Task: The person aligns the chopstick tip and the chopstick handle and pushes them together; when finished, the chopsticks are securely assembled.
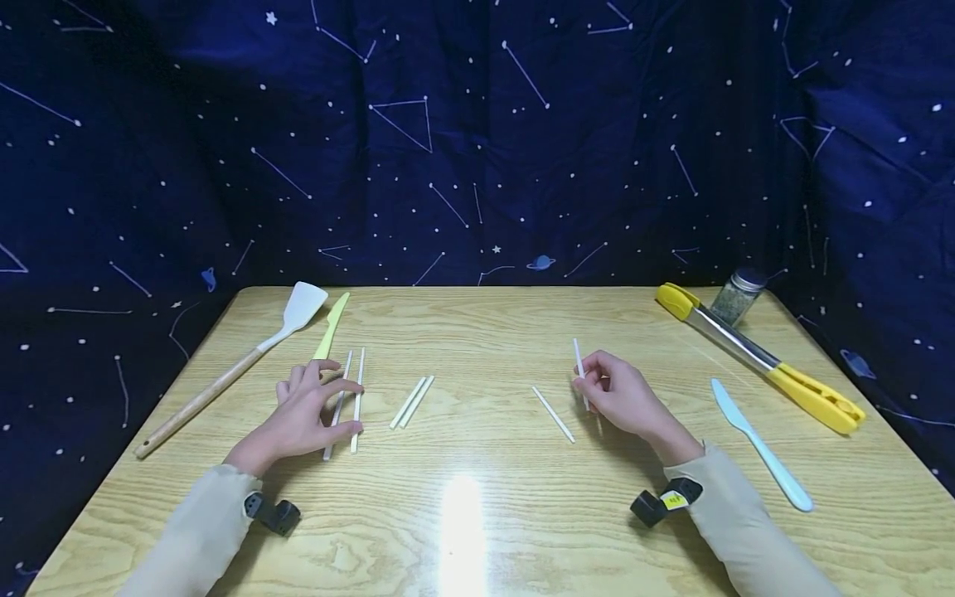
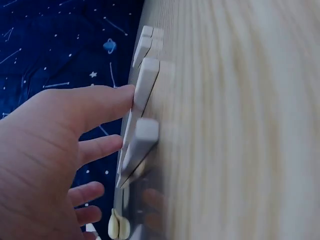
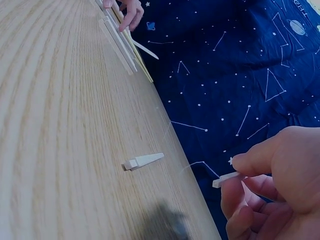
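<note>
Sticks point(image 1: 408, 403) lay before us.
At four o'clock, our right hand point(image 1: 622, 398) pinched a white stick point(image 1: 578, 356); at eight, our left hand point(image 1: 302, 419), fingers loosely apart, met another stick point(image 1: 361, 365).

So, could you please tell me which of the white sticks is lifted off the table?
The white stick pinched in the right hand: it is held up, while the others, like the nearby stick to its left, lie on the table.
</note>
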A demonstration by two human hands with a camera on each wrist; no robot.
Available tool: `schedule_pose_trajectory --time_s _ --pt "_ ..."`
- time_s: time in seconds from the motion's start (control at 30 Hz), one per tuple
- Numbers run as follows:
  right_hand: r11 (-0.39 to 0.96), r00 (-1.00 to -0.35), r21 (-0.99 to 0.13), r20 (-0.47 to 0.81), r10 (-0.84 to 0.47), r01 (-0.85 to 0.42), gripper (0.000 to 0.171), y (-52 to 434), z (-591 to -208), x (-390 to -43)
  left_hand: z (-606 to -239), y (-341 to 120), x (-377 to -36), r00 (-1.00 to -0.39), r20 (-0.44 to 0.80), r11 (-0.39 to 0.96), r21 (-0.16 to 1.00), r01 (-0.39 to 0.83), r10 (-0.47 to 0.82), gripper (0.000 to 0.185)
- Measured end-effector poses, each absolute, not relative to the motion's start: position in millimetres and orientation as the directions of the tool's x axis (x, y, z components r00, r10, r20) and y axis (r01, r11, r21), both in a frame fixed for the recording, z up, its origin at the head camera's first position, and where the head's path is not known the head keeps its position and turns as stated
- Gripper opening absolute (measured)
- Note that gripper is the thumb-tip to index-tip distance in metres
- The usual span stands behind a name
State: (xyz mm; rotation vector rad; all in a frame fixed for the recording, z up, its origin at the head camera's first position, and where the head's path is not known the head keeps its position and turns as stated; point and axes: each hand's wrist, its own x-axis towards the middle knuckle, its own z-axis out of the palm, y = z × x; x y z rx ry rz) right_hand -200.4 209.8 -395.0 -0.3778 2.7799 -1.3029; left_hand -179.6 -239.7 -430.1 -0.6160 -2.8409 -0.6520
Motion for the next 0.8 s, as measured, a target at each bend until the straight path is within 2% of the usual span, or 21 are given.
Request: schedule_pose_trajectory --time_s 0.33,0.8 --pt "0.619 -0.972 -0.764 0.048 -0.230 -0.184 0.017 210.0 -391.9 -199.5 -428.7 -246.3 -174.5 -0.907 0.193 0.809 0.410 0.421 0.374 0.047" --pt "0.587 -0.966 -0.784 0.063 -0.250 -0.203 0.015 212.2 -391.0 -198.4 -426.7 -244.3 -176.8 -0.891 0.204 0.774 0.443 0.453 0.405 0.046"
